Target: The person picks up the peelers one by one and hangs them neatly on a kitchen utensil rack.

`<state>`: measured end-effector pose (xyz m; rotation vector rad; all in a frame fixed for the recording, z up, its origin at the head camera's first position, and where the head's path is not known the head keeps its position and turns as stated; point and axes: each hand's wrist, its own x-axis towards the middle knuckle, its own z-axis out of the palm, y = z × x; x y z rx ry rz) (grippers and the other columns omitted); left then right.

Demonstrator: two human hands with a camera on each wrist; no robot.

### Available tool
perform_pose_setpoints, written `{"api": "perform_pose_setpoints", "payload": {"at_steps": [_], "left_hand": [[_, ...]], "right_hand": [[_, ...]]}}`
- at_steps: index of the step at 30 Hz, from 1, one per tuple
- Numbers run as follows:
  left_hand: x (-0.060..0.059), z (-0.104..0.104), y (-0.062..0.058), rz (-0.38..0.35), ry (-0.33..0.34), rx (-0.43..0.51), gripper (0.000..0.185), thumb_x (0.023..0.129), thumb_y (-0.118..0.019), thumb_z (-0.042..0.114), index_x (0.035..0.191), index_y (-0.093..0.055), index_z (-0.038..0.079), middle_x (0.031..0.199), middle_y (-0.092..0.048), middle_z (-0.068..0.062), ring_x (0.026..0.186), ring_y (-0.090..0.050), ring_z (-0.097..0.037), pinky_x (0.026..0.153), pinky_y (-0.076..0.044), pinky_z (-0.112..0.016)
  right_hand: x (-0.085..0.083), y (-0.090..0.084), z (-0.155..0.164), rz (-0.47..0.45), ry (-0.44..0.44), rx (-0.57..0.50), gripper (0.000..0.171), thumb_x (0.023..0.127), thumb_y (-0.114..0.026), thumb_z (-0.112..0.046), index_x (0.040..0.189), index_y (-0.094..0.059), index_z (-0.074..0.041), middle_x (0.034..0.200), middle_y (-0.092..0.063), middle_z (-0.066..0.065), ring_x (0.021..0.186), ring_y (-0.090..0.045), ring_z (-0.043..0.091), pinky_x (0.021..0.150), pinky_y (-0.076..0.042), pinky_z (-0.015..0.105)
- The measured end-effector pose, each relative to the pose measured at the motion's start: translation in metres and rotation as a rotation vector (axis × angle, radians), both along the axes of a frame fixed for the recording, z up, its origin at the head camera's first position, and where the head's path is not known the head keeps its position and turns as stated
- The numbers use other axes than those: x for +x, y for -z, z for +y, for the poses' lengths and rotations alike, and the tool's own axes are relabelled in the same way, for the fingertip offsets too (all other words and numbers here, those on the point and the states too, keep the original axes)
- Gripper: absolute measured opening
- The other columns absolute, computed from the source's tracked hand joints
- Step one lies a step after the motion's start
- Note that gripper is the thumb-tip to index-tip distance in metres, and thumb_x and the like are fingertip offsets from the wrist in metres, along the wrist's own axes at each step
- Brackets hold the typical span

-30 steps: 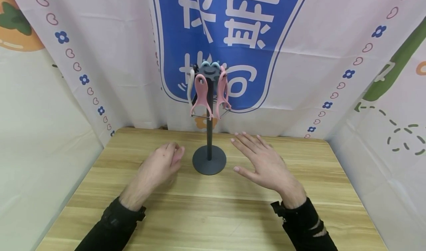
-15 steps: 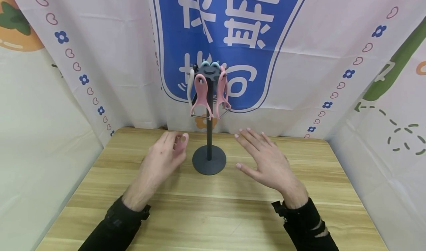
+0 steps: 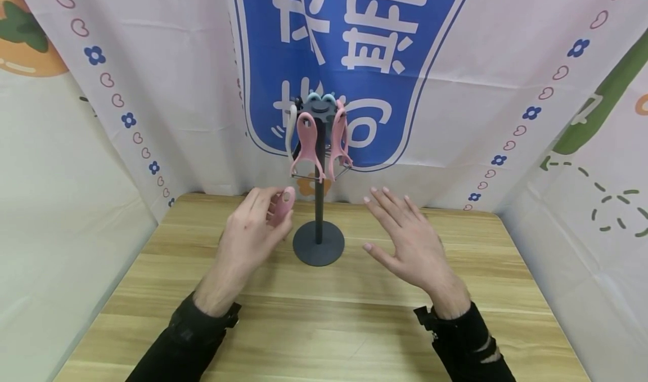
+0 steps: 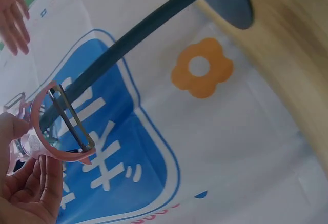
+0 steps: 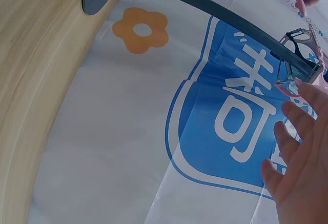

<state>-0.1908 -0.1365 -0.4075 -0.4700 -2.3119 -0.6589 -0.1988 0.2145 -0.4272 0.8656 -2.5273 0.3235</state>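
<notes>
My left hand (image 3: 248, 230) grips a pink peeler (image 3: 282, 205), its holed handle end pointing up, just left of a dark grey stand (image 3: 318, 243). In the left wrist view, the blade (image 4: 69, 119) of that Y-shaped peeler points away from the fingers. Two pink peelers (image 3: 306, 140) hang from the front and right of the stand's top. A white handle (image 3: 290, 131) hangs at its left, and a light blue one (image 3: 320, 97) shows at the back. To the right of the stand, my right hand (image 3: 410, 247) is held palm down with straight fingers, holding nothing.
The stand's round base rests on a wood-grain table (image 3: 314, 326), near its back edge. A white printed curtain (image 3: 466, 117) with a blue panel hangs behind, and white cloth walls flank both sides.
My left hand has risen and moved right towards the stand, turning the pink peeler so more of its handle shows. My right hand has shifted slightly right and away from me.
</notes>
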Motion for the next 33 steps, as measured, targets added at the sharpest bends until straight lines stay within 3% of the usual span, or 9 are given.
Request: {"api": "perform_pose_setpoints", "payload": {"at_steps": [14,33], "left_hand": [[0.006,0.019,-0.031,0.070,0.031,0.038,0.048,0.101,-0.090,0.013,0.144,-0.072,0.000,0.119,-0.077,-0.017,0.090,-0.078,-0.026,0.071,-0.074,-0.038],[0.005,0.043,-0.069,0.161,0.111,0.089,0.047,0.105,-0.088,0.014,0.146,-0.073,-0.002,0.115,-0.073,-0.018,0.091,-0.078,-0.027,0.075,-0.075,-0.035]], "right_hand": [[0.002,-0.006,0.005,-0.010,0.013,-0.016,0.095,0.117,-0.020,-0.086,0.186,-0.036,-0.023,0.195,-0.035,0.009,0.180,-0.036,0.038,0.150,-0.025,0.066],[0.002,-0.009,0.013,0.016,0.032,-0.027,0.094,0.117,-0.022,-0.085,0.186,-0.036,-0.022,0.194,-0.036,0.009,0.179,-0.037,0.040,0.151,-0.024,0.064]]}}
